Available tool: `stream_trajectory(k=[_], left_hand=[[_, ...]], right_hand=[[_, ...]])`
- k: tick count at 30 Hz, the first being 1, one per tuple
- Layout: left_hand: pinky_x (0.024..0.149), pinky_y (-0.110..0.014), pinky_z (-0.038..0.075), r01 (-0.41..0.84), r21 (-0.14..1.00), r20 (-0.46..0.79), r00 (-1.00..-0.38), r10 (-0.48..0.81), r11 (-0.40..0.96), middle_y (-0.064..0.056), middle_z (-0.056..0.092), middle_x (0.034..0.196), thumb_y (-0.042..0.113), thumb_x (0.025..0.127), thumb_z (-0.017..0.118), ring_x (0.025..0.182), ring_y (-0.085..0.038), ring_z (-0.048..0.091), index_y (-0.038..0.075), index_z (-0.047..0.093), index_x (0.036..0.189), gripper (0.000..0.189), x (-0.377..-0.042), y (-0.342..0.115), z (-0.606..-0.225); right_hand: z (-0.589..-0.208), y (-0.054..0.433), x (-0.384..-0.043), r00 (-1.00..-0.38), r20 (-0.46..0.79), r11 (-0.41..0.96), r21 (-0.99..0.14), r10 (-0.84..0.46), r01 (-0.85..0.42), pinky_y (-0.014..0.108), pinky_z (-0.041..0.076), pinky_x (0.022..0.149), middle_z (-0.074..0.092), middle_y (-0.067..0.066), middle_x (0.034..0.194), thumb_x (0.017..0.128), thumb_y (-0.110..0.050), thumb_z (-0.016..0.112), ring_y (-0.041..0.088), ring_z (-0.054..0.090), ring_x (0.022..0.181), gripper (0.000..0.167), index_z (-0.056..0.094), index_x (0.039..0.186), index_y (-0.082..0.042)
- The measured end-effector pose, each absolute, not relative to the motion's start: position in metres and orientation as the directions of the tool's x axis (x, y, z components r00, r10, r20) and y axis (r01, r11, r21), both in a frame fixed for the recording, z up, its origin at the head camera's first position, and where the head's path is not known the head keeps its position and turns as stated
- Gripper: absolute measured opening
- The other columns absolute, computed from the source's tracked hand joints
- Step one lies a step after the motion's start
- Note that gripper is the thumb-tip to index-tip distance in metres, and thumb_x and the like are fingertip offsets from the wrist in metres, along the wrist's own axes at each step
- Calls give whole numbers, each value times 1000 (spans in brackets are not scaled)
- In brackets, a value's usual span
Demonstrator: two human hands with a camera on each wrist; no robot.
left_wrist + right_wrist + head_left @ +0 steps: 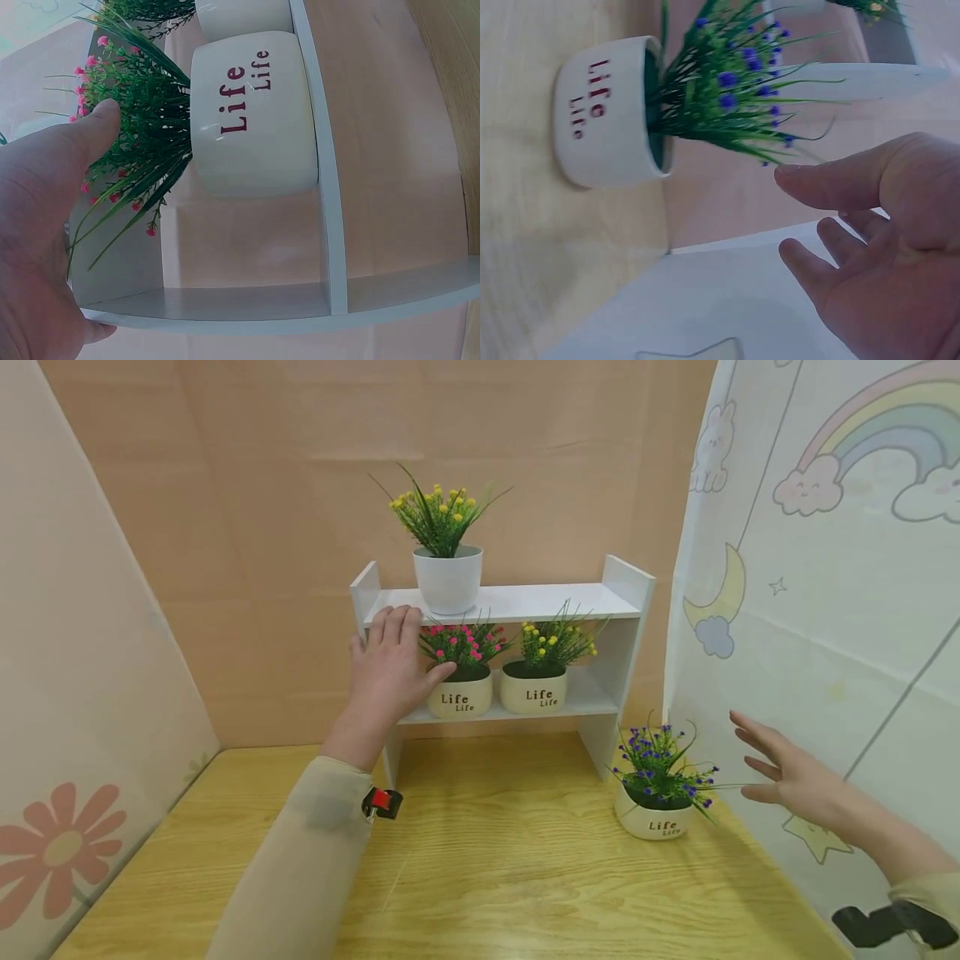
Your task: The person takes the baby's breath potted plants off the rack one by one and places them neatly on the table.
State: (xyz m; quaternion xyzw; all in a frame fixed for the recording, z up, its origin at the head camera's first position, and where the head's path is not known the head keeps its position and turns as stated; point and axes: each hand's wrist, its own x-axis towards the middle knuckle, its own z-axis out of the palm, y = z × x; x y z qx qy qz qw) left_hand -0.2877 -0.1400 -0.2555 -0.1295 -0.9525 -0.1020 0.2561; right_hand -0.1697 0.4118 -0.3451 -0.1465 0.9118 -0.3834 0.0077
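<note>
My left hand [387,670] is at the upper left corner of the white shelf [542,602], its fingertips at the top board's front edge. Its thumb [103,126] sticks out in front of the pink-flowered potted plant [459,693], overlapping the blooms in this view. Just right of those fingers, a white round pot with yellow flowers [448,578] stands on the top board. Fingers spread, my right hand [798,783] hovers to the right of the purple-flowered potted plant [654,818] and holds nothing. In the right wrist view its thumb [829,180] is close to the leaf tips.
A cream "Life" pot with yellow flowers [534,689] sits beside the pink one on the lower board. The shelf stands at the back of the wooden table [480,860]. A printed white wall sheet [810,635] borders the right side, behind my right hand.
</note>
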Motion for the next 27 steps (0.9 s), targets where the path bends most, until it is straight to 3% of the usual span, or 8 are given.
stream_trajectory(k=[7, 14, 22, 24, 27], left_hand=[[124, -77, 20, 290, 110, 512, -837, 196, 951, -16, 31, 173, 69, 100, 71, 164, -38, 17, 10, 26, 170, 102, -286, -141, -255], [125, -77, 19, 280, 109, 501, -844, 190, 954, -16, 30, 174, 70, 100, 70, 164, -39, 17, 10, 25, 171, 103, -286, -141, -255], [124, -77, 20, 277, 106, 504, -843, 189, 955, -16, 31, 174, 69, 100, 71, 164, -38, 18, 9, 26, 170, 103, -285, -141, -254], [124, -76, 20, 275, 103, 504, -843, 188, 956, -16, 31, 174, 69, 100, 71, 164, -39, 18, 9, 25, 171, 103, -284, -141, -254], [125, -76, 20, 276, 105, 502, -844, 189, 955, -16, 31, 174, 70, 100, 70, 164, -39, 18, 10, 25, 171, 104, -285, -141, -256]], right_hand=[[-310, 393, -171, -936, 199, 701, -622, -290, -349, 4, 45, 93, 5, 33, 179, 107, -1, 69, 74, 31, 142, 105, -3, 179, -25], [-272, 356, -177, -924, 259, 658, -648, -282, -383, 1, 38, 98, 8, 19, 183, 113, -17, 67, 66, 25, 153, 93, 3, 179, -27], [-235, 307, -190, -920, 311, 652, -651, -238, -389, 1, 36, 103, 13, 4, 184, 111, -27, 71, 49, 25, 163, 95, 5, 179, -29], [-226, 293, -194, -916, 322, 645, -653, -237, -397, 9, 37, 113, 14, 2, 184, 111, -28, 72, 45, 25, 164, 95, 7, 179, -29], [-215, 273, -201, -910, 338, 642, -648, -238, -409, 34, 34, 127, 17, 2, 183, 110, -30, 74, 43, 26, 164, 95, 9, 179, -26]])
